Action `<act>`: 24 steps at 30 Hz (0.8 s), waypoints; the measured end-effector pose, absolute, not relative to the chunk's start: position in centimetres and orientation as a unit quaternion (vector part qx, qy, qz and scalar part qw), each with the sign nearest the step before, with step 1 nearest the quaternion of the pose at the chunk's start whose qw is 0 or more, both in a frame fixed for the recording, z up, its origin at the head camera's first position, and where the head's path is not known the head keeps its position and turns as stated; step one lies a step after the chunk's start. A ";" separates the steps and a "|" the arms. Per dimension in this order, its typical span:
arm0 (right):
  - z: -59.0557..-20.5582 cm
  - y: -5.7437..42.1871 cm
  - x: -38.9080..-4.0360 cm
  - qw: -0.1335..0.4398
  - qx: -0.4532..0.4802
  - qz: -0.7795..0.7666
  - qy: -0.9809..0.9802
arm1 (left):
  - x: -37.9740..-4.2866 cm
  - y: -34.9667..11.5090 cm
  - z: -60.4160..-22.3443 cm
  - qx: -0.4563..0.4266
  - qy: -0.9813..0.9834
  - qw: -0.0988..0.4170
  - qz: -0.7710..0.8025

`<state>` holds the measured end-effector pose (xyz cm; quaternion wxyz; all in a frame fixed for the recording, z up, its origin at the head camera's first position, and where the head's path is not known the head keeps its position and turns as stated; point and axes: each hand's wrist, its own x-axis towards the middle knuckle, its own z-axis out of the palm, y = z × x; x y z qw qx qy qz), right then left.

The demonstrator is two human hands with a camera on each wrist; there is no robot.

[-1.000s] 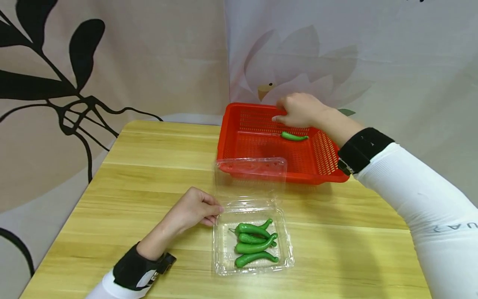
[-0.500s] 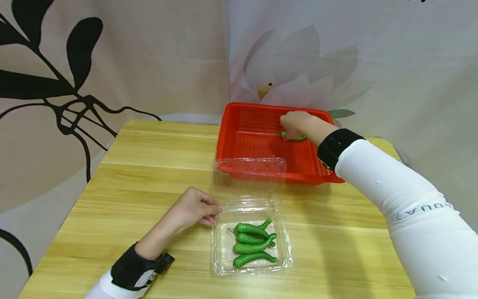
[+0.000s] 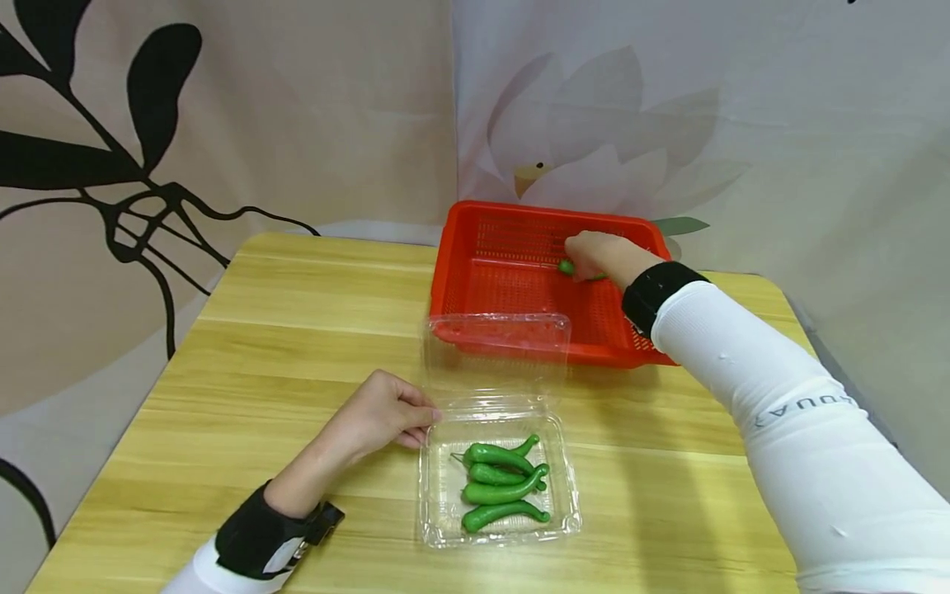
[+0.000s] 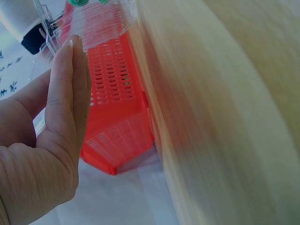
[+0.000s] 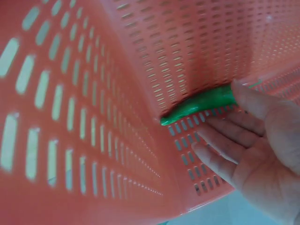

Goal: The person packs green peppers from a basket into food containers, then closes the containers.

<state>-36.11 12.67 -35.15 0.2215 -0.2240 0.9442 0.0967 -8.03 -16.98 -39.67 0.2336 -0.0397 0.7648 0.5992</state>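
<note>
A green chili pepper [image 5: 201, 102] lies in the red plastic basket [image 3: 512, 289], beside its end wall. My right hand [image 3: 597, 254] reaches down into the basket and pinches this pepper between thumb and fingers, as the right wrist view shows. A hinged clear plastic container [image 3: 445, 521] stands open on the table, with several green chili peppers [image 3: 505, 493] lying side by side in its base. At the container's left rim, near the hinge, my left hand [image 3: 382, 417] grips the edge with thumb and fingertips; the left wrist view shows the fingertips right at the plastic.
The container's raised lid [image 3: 493, 363] overlaps the basket's front wall in the head view. Both stand on a light wooden table [image 3: 297, 330]. A printed cloth [image 3: 334, 115] hangs behind the table's far edge.
My right hand has come down from above the basket's far side onto the chili pepper inside, covering most of it. My left hand stays at the container's rim.
</note>
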 end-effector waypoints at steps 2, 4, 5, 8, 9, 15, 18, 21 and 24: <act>-35.5 12.9 -36.0 0.223 -0.231 0.094 0.942 | -8.0 -17.0 -39.6 -0.040 0.764 0.233 0.600; -35.6 12.8 -35.7 0.222 -0.234 0.095 0.942 | -7.9 -17.0 -39.6 -0.041 0.763 0.233 0.602; -35.9 12.8 -35.7 0.220 -0.242 0.102 0.940 | -7.9 -17.1 -39.6 -0.041 0.761 0.233 0.603; -36.4 12.8 -35.9 0.202 -0.266 0.124 0.934 | -7.8 -17.1 -39.5 -0.040 0.757 0.233 0.609; -36.6 12.8 -35.9 0.194 -0.275 0.131 0.933 | -7.8 -17.1 -39.5 -0.040 0.757 0.233 0.609; -36.8 12.8 -36.3 0.176 -0.289 0.127 0.932 | -7.7 -17.1 -39.5 -0.045 0.757 0.233 0.609; -36.3 12.8 -36.3 0.173 -0.282 0.123 0.936 | -7.7 -17.1 -39.5 -0.043 0.757 0.233 0.609; -35.4 12.9 -36.3 0.166 -0.279 0.115 0.939 | -7.7 -17.1 -39.4 -0.042 0.757 0.233 0.610; -34.2 13.1 -36.2 0.156 -0.281 0.104 0.941 | -7.7 -17.0 -39.4 -0.043 0.757 0.232 0.610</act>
